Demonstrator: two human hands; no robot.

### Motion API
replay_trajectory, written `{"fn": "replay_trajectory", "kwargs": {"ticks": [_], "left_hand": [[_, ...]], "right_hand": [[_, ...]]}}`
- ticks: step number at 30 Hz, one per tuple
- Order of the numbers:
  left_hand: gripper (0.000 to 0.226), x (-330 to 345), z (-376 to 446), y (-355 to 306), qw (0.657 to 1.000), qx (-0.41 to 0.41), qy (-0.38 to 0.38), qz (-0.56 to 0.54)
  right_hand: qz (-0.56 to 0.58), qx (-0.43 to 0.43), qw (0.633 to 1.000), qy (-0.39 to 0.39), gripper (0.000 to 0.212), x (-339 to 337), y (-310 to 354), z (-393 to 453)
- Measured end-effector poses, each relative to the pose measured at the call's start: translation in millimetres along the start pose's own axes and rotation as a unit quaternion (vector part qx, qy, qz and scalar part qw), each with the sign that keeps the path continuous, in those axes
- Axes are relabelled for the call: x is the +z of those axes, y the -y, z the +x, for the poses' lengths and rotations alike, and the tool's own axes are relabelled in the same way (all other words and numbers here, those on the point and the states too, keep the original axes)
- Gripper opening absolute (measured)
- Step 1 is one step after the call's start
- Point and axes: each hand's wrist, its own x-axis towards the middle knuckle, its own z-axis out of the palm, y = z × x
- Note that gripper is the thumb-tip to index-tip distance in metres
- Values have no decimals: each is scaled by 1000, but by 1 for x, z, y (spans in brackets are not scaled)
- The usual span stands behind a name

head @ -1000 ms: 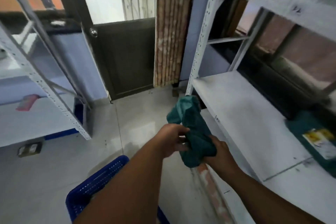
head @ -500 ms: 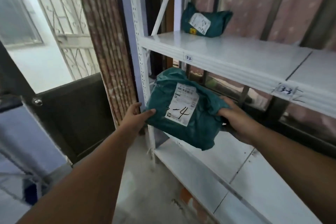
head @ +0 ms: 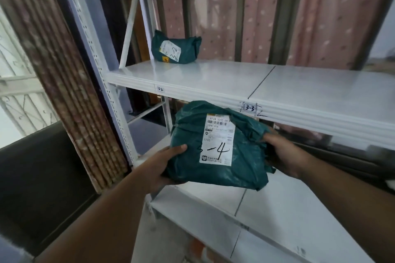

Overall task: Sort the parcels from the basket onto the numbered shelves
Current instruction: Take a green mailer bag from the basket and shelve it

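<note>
Since half a second ago your view has tipped up and closer to the white metal shelving unit (head: 119,100), and the soft dark-green plastic mailer bag (head: 215,147) you carry now sits lower and more to the right, just under the shelf edge tag reading 3-3 (head: 249,108); a second ago it was only a crumpled bundle near the floor. The bag's white shipping label (head: 219,139) faces you, its long side running top to bottom with a handwritten "-4" near the lower end; the bag itself is roughly as wide as tall, tilted slightly down to the right. It hangs in the air in front of the lower shelf board (head: 284,205). Your left hand (head: 158,166) grips its left edge, thumb on top, fingers curled beneath. Your right hand (head: 284,153) clutches the bunched right edge. Another green mailer marked 3-2 (head: 176,49) rests on the upper shelf (head: 224,77).
</note>
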Motion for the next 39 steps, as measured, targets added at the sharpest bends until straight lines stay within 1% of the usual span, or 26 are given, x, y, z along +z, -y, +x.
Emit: {"fn": "replay_trajectory", "kwargs": {"ticks": [1,3,5,6,8,11,13,16,22,24,26,29,31,33,36,39], "left_hand": [[92,8,3,3,1000,-8,6,9],[74,22,5,12,999,-45,3,21],[66,33,6,30,996,-86,-4,24],[67,38,6,39,994,-102,-4,29],[70,47,7,60,991,-126,-3,43],[52,74,7,84,988,-150,-12,34],[50,93,4,94,986,-164,-8,23],[45,118,-6,103,988,-157,2,-5],[46,146,-28,110,990,-136,-19,-31],[49,148,-35,112,991,-130,-18,-39],[57,148,-43,114,991,-129,8,-48],[83,139,-53,113,989,-132,54,-46],[94,136,-60,103,988,-128,75,-35],[98,133,-69,82,990,-117,83,-11],[109,135,-91,28,991,-92,95,18],[118,142,-119,-28,993,-35,98,50]], "right_hand": [[3,-1,1000,-20,42,-8,-2,-4],[4,7,998,-59,48,-21,-10,-11],[-6,29,996,-87,40,-35,-25,-20],[-9,42,995,-87,36,-41,-34,-26],[-8,66,994,-81,35,-51,-52,-39],[19,78,994,-78,40,-67,-71,-62],[28,86,993,-71,41,-79,-78,-74],[35,88,994,-62,40,-97,-80,-87],[16,83,996,-23,34,-118,-76,-101],[7,71,997,-9,36,-123,-75,-107],[-2,43,999,-8,37,-129,-70,-114],[-31,-15,999,-7,39,-137,-51,-126],[-62,-44,997,5,39,-139,-34,-136],[-100,-73,992,13,42,-137,-13,-142],[-155,-147,976,40,46,-128,35,-158],[-184,-222,955,63,43,-121,91,-168]]}}
